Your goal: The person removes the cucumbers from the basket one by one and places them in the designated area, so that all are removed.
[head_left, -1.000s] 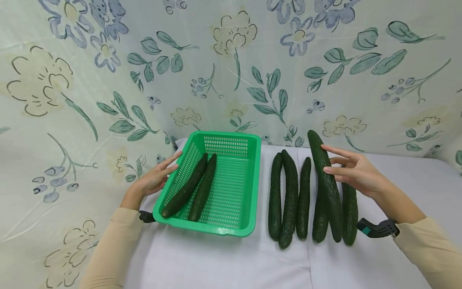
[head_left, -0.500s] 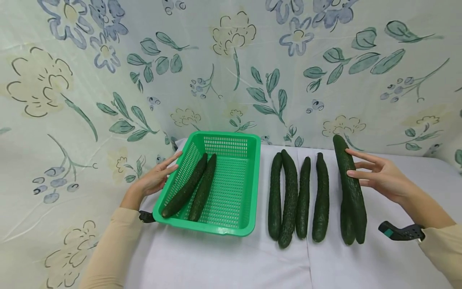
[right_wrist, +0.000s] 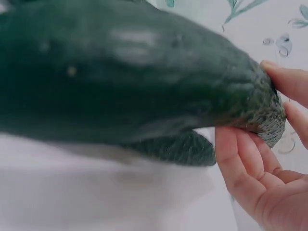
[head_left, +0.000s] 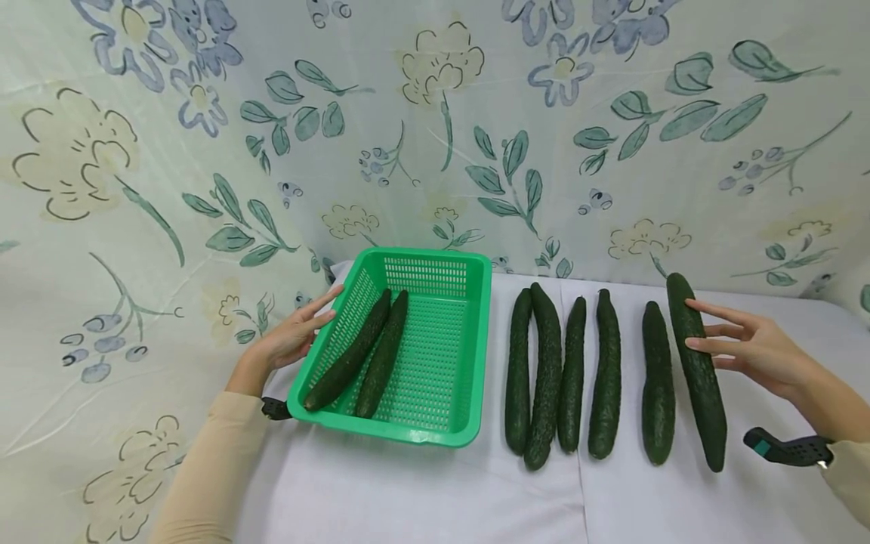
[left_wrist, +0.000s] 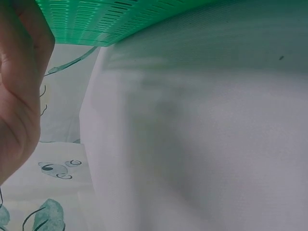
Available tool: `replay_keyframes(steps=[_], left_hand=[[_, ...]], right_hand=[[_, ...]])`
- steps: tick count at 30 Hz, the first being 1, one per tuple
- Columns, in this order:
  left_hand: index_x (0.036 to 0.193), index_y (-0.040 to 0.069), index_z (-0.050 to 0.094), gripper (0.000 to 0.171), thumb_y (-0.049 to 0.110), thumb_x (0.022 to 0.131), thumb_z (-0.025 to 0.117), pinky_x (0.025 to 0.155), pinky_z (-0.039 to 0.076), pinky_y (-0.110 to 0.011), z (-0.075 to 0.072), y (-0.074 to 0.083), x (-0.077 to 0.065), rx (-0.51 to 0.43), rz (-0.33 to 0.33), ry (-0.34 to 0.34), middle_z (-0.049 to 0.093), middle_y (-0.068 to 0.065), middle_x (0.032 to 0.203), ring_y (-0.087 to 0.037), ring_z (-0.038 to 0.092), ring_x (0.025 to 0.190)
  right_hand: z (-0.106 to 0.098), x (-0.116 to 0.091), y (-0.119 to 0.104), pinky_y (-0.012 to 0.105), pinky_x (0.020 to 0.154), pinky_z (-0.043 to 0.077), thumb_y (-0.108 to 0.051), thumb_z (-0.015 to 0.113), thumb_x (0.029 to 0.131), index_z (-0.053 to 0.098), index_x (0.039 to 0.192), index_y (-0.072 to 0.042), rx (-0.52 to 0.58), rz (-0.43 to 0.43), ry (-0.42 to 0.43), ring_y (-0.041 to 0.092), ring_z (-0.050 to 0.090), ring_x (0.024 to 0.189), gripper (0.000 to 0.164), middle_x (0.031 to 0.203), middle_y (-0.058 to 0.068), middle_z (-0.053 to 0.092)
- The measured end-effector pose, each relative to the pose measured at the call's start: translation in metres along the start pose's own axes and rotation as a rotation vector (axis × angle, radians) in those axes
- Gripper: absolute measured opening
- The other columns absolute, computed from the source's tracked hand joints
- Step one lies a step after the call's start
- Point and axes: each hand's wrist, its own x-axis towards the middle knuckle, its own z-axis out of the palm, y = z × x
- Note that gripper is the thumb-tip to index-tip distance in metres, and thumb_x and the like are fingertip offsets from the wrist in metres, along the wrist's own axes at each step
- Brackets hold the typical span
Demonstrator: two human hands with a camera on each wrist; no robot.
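Note:
My right hand (head_left: 757, 344) pinches a long dark green cucumber (head_left: 698, 370) near its upper end, holding it slightly slanted at the right end of a row. In the right wrist view this cucumber (right_wrist: 144, 72) fills the upper part, its rough tip between thumb and fingers. Just left of it in the head view lies another cucumber (head_left: 657, 385). With extended fingers, my left hand (head_left: 295, 330) rests against the left side of a green plastic basket (head_left: 476, 363). Inside, two cucumbers (head_left: 382, 355) lie side by side toward the left.
Between basket and right hand, several more cucumbers (head_left: 546, 378) lie roughly parallel on the white cloth (head_left: 435, 491). Behind the table hangs a floral curtain (head_left: 408, 136), which also runs along the left. Each wrist wears a black band (head_left: 788, 447).
My right hand has moved rightward with its cucumber, passing over two lying ones and uncovering them. The left hand and basket have stayed in place.

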Motion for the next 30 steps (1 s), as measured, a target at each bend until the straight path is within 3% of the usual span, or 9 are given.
replay_keyframes(steps=[2,4,6,8,12,16,19,26,30], left_hand=[[0.16,0.038,0.018,0.057,0.03,0.109,0.042,0.04,0.035,-0.021,0.0,0.001,0.0,0.006,0.007,0.005,0.061,0.0,0.113,-0.005,0.034,0.038],[0.16,0.038,0.018,0.056,0.029,0.11,0.042,0.04,0.035,-0.021,0.0,0.002,0.0,0.007,0.013,0.006,0.06,-0.001,0.12,-0.005,0.034,0.038],[0.16,0.038,0.019,0.056,0.03,0.11,0.042,0.04,0.035,-0.021,0.0,0.002,0.0,0.001,0.008,0.005,0.064,-0.004,0.103,-0.006,0.035,0.039],[0.16,0.039,0.018,0.057,0.031,0.109,0.042,0.041,0.036,-0.021,0.001,0.002,0.001,-0.003,0.002,0.001,0.062,-0.001,0.086,-0.006,0.035,0.039],[0.16,0.038,0.017,0.058,0.031,0.109,0.044,0.04,0.035,-0.021,0.002,0.001,0.001,-0.007,-0.002,-0.001,0.051,0.007,0.07,-0.005,0.035,0.039],[0.161,0.037,0.017,0.058,0.03,0.109,0.043,0.042,0.037,-0.022,0.002,-0.001,0.001,-0.015,0.002,-0.002,0.058,0.006,0.078,-0.005,0.038,0.041],[0.16,0.039,0.018,0.057,0.03,0.11,0.042,0.043,0.036,-0.023,0.002,-0.001,0.001,-0.02,-0.012,-0.006,0.057,0.001,0.072,-0.007,0.039,0.042],[0.16,0.04,0.018,0.057,0.031,0.109,0.042,0.041,0.034,-0.023,0.001,-0.001,0.0,-0.01,-0.009,0.001,0.054,0.003,0.068,-0.006,0.037,0.04],[0.16,0.04,0.018,0.057,0.031,0.109,0.042,0.044,0.036,-0.023,0.002,-0.002,0.0,-0.023,-0.012,-0.004,0.057,0.001,0.07,-0.007,0.04,0.043]], right_hand=[[-0.001,0.0,0.005,0.027,0.073,0.054,-0.014,0.061,0.101,0.029,0.159,-0.03,-0.016,0.015,0.004,-0.006,0.058,0.096,0.069,0.126,-0.01,0.048],[-0.002,0.0,0.01,0.027,0.072,0.053,-0.016,0.062,0.101,0.027,0.16,-0.031,-0.029,0.029,0.012,-0.009,0.056,0.095,0.07,0.135,0.01,0.046],[-0.002,0.0,0.014,0.026,0.072,0.053,-0.019,0.063,0.101,0.025,0.16,-0.032,-0.031,0.051,0.014,-0.012,0.052,0.093,0.071,0.142,0.033,0.034],[-0.003,0.001,0.018,0.026,0.072,0.053,-0.021,0.064,0.1,0.022,0.16,-0.033,-0.03,0.074,0.015,-0.015,0.048,0.092,0.074,0.146,0.045,0.019],[-0.004,0.001,0.026,0.027,0.074,0.053,-0.024,0.066,0.099,0.021,0.16,-0.035,-0.028,0.115,0.013,-0.016,0.044,0.092,0.076,0.146,0.051,0.012],[-0.004,0.0,0.036,0.029,0.074,0.055,-0.024,0.068,0.098,0.025,0.158,-0.039,-0.006,0.127,0.016,-0.016,0.045,0.091,0.075,0.145,0.052,0.012],[-0.005,-0.002,0.041,0.03,0.074,0.056,-0.021,0.067,0.098,0.033,0.154,-0.045,0.041,0.125,0.011,-0.013,0.051,0.091,0.069,0.145,0.051,0.012],[-0.002,-0.003,0.046,0.033,0.074,0.056,-0.019,0.069,0.097,0.051,0.129,-0.061,0.075,0.161,0.023,-0.001,0.059,0.088,0.056,0.143,0.051,0.021],[0.003,-0.004,0.046,0.033,0.074,0.056,-0.021,0.07,0.096,0.052,0.12,-0.065,0.065,0.191,0.028,0.007,0.061,0.088,0.053,0.141,0.052,0.022]])
